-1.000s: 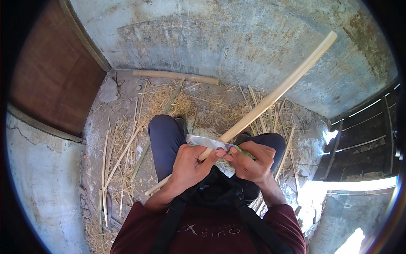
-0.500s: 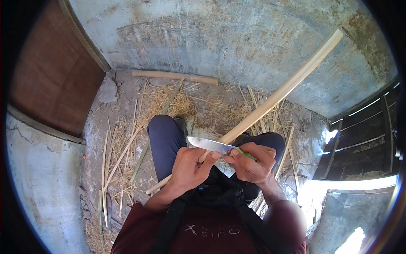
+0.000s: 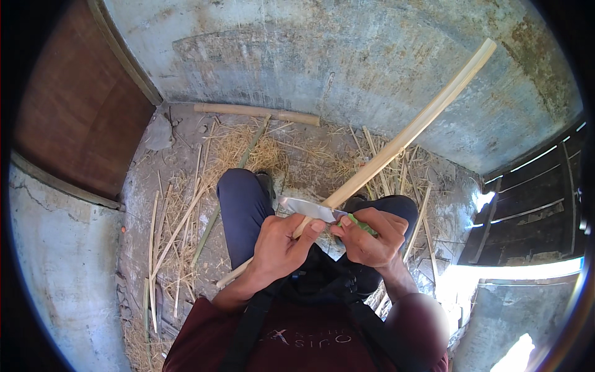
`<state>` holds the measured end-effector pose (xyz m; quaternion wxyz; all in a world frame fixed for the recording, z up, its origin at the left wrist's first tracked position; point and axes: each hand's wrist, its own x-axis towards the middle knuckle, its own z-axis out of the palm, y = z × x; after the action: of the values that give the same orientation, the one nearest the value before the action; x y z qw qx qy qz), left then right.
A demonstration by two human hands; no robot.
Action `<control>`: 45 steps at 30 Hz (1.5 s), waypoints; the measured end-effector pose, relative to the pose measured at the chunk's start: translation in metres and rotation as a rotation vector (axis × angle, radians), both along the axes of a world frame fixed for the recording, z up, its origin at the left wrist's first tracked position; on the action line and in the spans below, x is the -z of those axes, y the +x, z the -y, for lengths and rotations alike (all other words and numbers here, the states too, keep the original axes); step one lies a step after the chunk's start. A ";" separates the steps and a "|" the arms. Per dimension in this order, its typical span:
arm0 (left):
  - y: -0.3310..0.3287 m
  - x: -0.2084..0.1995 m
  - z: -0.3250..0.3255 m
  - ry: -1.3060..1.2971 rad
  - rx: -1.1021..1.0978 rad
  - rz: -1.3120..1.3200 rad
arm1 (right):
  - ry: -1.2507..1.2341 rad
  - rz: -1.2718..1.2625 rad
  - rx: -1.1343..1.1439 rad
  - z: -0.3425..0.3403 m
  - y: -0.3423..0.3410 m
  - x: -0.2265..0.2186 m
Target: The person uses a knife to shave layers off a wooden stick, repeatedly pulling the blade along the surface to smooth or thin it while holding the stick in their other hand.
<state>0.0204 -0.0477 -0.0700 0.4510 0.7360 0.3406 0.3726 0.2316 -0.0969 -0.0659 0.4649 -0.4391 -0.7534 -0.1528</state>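
Gripping the wooden stick in the left hand, fingers curled round its lower part. Right hand closed round the green handle of the knife, blade across the stick, tip pointing left. Left thumb right by the blade; can't tell if touching. Stick runs diagonally between the legs, far end up in front of the wall. Straw and thin strips on floor; thick pole near wall base.
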 end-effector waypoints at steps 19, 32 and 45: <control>-0.015 0.001 0.006 0.123 -0.028 -0.165 | -0.066 -0.084 0.027 -0.004 0.030 -0.022; -0.017 0.001 0.007 0.123 -0.077 -0.166 | 0.083 -0.059 0.119 -0.013 0.053 -0.018; -0.025 0.006 0.006 0.107 -0.055 -0.257 | 0.149 -0.115 0.258 -0.023 0.082 -0.022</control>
<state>-0.0047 -0.0541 -0.0761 0.3535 0.7909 0.3954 0.3051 0.3134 -0.0737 -0.0443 0.5150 -0.5046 -0.6495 -0.2413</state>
